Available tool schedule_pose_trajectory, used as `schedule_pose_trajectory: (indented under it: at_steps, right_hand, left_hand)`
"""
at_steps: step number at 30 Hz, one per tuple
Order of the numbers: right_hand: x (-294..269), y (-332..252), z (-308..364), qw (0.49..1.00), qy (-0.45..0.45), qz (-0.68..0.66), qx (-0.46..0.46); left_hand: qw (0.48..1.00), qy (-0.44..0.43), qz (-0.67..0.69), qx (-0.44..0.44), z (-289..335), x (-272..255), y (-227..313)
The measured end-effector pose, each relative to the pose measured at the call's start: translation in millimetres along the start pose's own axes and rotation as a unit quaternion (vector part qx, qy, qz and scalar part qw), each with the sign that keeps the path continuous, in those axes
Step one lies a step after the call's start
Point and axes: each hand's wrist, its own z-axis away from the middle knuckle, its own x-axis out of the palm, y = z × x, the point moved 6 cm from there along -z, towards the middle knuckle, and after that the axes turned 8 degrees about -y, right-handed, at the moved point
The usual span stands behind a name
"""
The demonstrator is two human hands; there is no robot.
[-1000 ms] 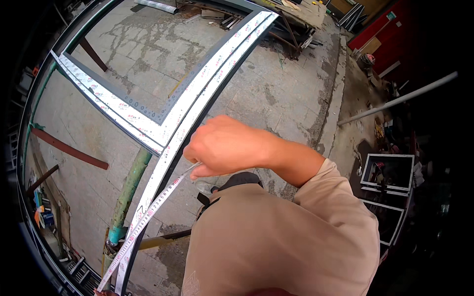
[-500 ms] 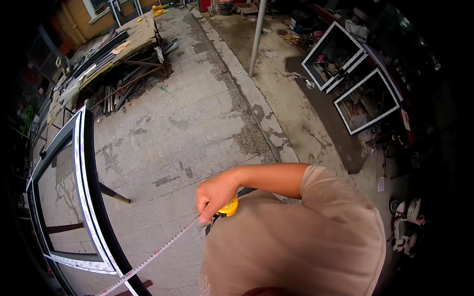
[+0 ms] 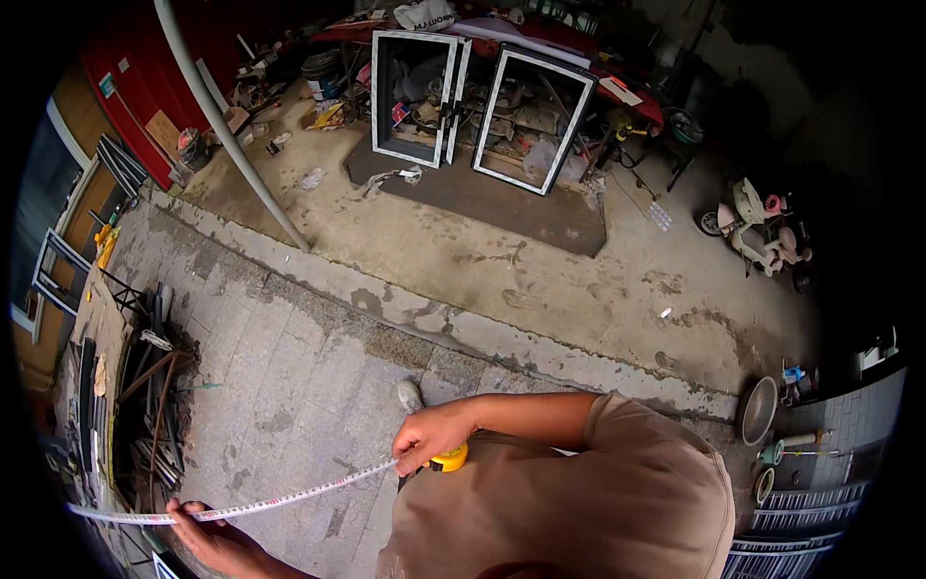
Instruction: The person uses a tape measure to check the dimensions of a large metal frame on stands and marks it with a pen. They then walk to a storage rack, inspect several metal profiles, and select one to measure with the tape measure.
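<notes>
Near the middle of the view, my right hand (image 3: 430, 431) is closed around a yellow tape measure (image 3: 449, 458), held close against my beige shirt. Its white blade (image 3: 289, 497) stretches out in a gentle sag toward the lower left. There my left hand (image 3: 201, 537) pinches the blade with its fingertips, and the blade's end runs on past the fingers. Just beyond my right hand, a shoe (image 3: 410, 395) shows on the paving. A white-taped frame corner (image 3: 164, 567) peeks in below my left hand.
A workbench (image 3: 95, 333) with long dark profiles stands at left. Two white-edged window frames (image 3: 532, 121) lean upright against a cluttered table at the back. A grey pole (image 3: 231, 130) rises near the kerb. A small scooter (image 3: 757, 227) and a metal basin (image 3: 758, 410) are at right.
The view has swung right, so the large frame at left has nearly left it and the leaning frames are central. My left hand has come into view on the blade; my right hand still grips the tape measure.
</notes>
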Motion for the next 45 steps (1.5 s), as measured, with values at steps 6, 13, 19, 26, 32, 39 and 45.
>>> schedule_pose_trajectory:
  at_steps: [6, 13, 19, 26, 32, 39, 45]
  right_hand:
    - [-99.0, -3.6, 19.1, 0.985, 0.162, -0.061, -0.023]
    - [-174.6, -4.5, 50.0, 0.889, 0.333, -0.311, -0.051]
    - [-200.5, 4.5, 118.8, 0.756, 0.438, -0.465, -0.142]
    - [-279.4, 107.4, 213.0, 0.744, 0.464, -0.449, -0.170]
    - [-373.0, 141.9, 351.2, 0.754, 0.448, -0.455, -0.158]
    - [-473.0, 124.3, 555.7, 0.811, 0.544, -0.216, -0.006]
    - [-562.8, 116.5, 648.2, 0.778, 0.557, -0.285, -0.062]
  left_hand:
    - [0.929, -0.320, 0.061, -0.173, 37.0, 213.0, -119.9]
    - [0.717, -0.645, 0.090, -0.248, 111.7, 375.0, -177.0]
    - [0.557, -0.764, 0.111, -0.307, 173.3, 486.9, -205.3]
    - [0.437, -0.824, 0.119, -0.341, 269.6, 651.0, -232.5]
    - [0.473, -0.793, 0.041, -0.381, 322.8, 790.2, -266.5]
    - [0.498, -0.821, -0.132, -0.247, 326.7, 930.6, -358.2]
    - [0.359, -0.695, -0.469, -0.409, 248.4, 866.6, -574.1]
